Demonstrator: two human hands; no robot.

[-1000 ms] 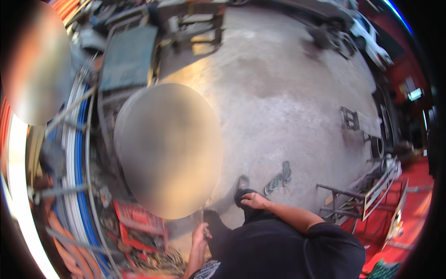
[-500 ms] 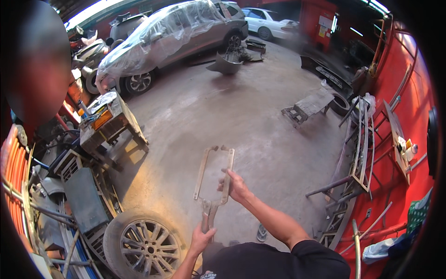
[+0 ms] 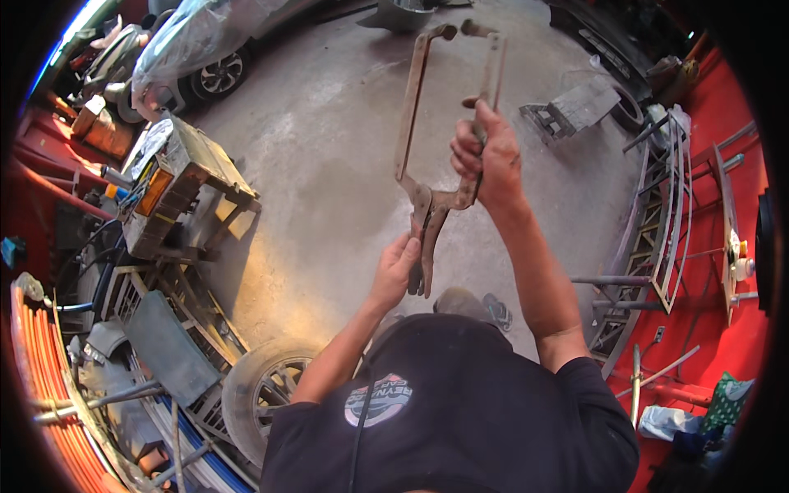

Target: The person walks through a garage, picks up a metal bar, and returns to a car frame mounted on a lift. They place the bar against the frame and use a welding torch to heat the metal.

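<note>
A long-reach locking clamp (image 3: 408, 123), brown and worn, is raised in front of me over the concrete floor. Its two long jaw arms point away from me, with a gap between the round pads at their tips. My left hand (image 3: 393, 275) is closed on one of its handles, and the other handle hangs beside it. Around the right jaw arm, the fingers of my right hand (image 3: 497, 160) are wrapped, with the thumb lying along it. Part of that arm is hidden behind the hand.
A tyre on a spoked wheel (image 3: 238, 394) lies at my lower left, beside metal frames and pipes. Farther left stands a wooden bench (image 3: 222, 164) with tools. Across the floor are a low stand (image 3: 582, 107) and a plastic-draped car (image 3: 185, 49). Metal racking (image 3: 670, 222) lines the red right wall.
Both hands have raised the clamp and brought it closer, so it looks larger and sits farther right. The view has tilted down, showing more of my shirt. Both grips stay on the clamp.
</note>
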